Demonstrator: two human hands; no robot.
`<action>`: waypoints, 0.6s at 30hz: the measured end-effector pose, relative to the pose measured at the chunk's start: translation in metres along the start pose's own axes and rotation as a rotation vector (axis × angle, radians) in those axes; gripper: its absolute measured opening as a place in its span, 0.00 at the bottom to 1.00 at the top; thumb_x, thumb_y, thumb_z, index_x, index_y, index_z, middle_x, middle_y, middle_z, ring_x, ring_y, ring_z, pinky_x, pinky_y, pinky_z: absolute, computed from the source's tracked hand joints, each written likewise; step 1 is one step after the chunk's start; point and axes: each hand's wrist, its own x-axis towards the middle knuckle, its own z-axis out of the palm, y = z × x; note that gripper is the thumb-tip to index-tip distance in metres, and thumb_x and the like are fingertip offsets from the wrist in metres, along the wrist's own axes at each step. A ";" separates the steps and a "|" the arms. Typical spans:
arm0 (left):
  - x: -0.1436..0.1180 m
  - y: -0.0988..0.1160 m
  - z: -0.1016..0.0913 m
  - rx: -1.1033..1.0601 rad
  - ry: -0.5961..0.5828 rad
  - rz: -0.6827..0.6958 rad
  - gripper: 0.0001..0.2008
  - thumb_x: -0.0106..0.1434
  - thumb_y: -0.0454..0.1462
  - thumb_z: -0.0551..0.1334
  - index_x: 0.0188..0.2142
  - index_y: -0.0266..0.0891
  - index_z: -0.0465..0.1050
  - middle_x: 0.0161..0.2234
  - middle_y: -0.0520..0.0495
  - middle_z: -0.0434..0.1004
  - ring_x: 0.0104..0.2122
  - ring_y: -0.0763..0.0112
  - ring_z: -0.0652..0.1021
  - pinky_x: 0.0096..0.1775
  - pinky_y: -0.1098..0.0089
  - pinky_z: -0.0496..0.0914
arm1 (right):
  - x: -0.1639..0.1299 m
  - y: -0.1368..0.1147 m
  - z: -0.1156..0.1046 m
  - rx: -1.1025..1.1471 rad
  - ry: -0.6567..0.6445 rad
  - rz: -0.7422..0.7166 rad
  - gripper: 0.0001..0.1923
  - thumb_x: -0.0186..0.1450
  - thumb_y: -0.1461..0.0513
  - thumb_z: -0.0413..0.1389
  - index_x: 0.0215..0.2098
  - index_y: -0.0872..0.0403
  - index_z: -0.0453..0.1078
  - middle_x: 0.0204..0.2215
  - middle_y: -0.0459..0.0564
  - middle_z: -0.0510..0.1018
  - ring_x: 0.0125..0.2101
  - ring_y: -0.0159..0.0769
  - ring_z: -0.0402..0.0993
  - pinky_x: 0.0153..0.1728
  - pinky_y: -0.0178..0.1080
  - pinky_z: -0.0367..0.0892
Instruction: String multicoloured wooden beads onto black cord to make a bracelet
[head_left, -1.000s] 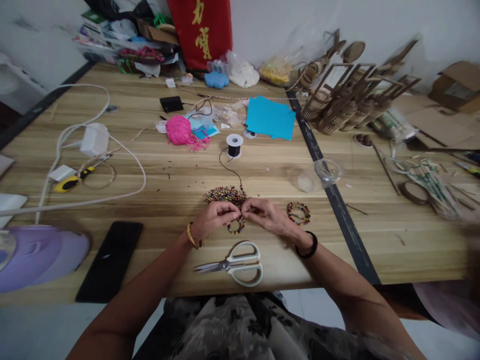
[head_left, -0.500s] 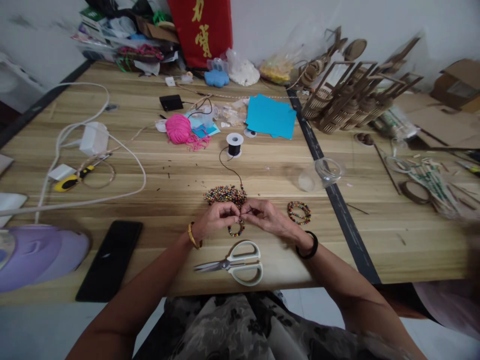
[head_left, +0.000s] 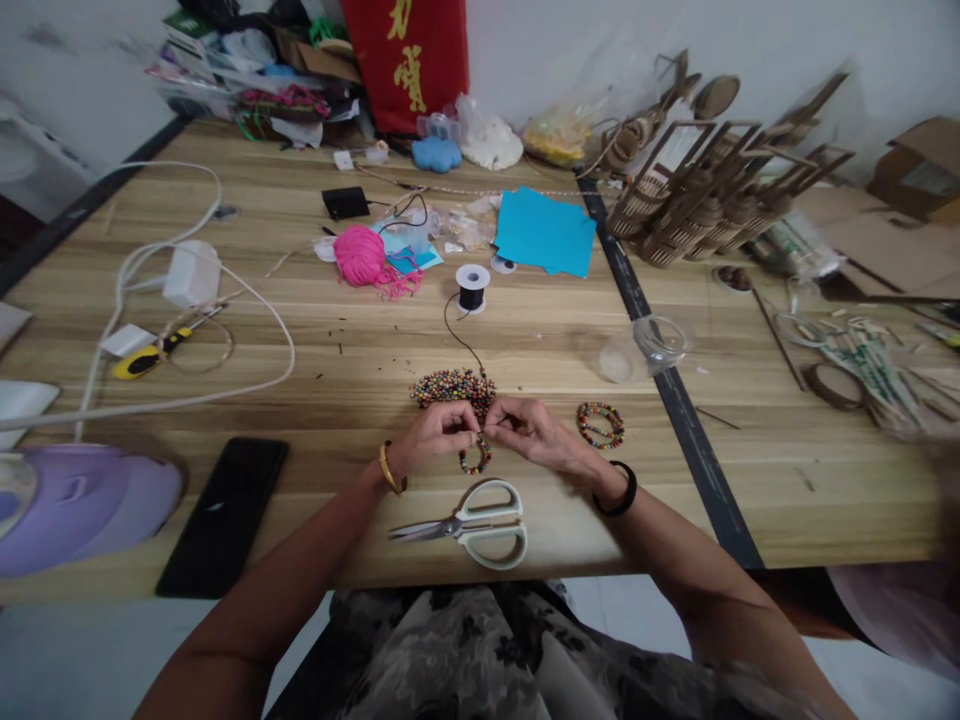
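Observation:
My left hand and my right hand meet fingertip to fingertip over the wooden table. Between them they pinch the ends of a small strand of coloured beads, which hangs in a loop below the fingers. A black thread runs from the hands back to a white spool. Just beyond my fingers lies a pile of loose coloured beads. A beaded bracelet rests to the right of my right hand. White-handled scissors lie near the front edge.
A black phone and a purple object sit at the left front. White cables and a charger, pink yarn, blue paper, a clear jar and wooden racks lie farther back.
My fingertips have shifted slightly while working the bead strand; the hands stay in the same spot. The view has drifted a little.

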 end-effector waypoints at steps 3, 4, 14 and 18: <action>0.000 0.000 0.000 -0.027 -0.006 -0.026 0.11 0.56 0.39 0.66 0.29 0.33 0.69 0.25 0.51 0.70 0.26 0.76 0.70 0.29 0.75 0.65 | 0.001 -0.003 -0.001 0.012 0.012 0.012 0.11 0.67 0.57 0.54 0.32 0.57 0.67 0.23 0.43 0.67 0.23 0.27 0.57 0.23 0.31 0.52; 0.000 0.001 0.000 -0.041 -0.010 -0.033 0.11 0.57 0.40 0.65 0.30 0.33 0.69 0.25 0.51 0.70 0.25 0.76 0.70 0.29 0.75 0.65 | 0.001 -0.003 -0.002 0.008 0.015 0.012 0.11 0.67 0.57 0.54 0.32 0.57 0.68 0.24 0.43 0.68 0.23 0.27 0.58 0.24 0.31 0.52; 0.001 0.001 0.002 -0.062 -0.027 -0.100 0.16 0.55 0.45 0.68 0.28 0.31 0.70 0.23 0.50 0.72 0.23 0.77 0.72 0.28 0.75 0.65 | 0.001 0.001 -0.003 -0.042 -0.023 -0.022 0.11 0.68 0.57 0.52 0.35 0.57 0.69 0.29 0.47 0.71 0.27 0.29 0.62 0.27 0.32 0.56; 0.002 0.000 0.002 -0.072 -0.013 -0.104 0.17 0.56 0.46 0.67 0.28 0.32 0.70 0.23 0.49 0.74 0.23 0.77 0.72 0.27 0.75 0.66 | 0.002 0.002 -0.006 -0.112 -0.058 -0.055 0.14 0.69 0.56 0.52 0.30 0.57 0.70 0.26 0.45 0.68 0.26 0.28 0.60 0.28 0.33 0.55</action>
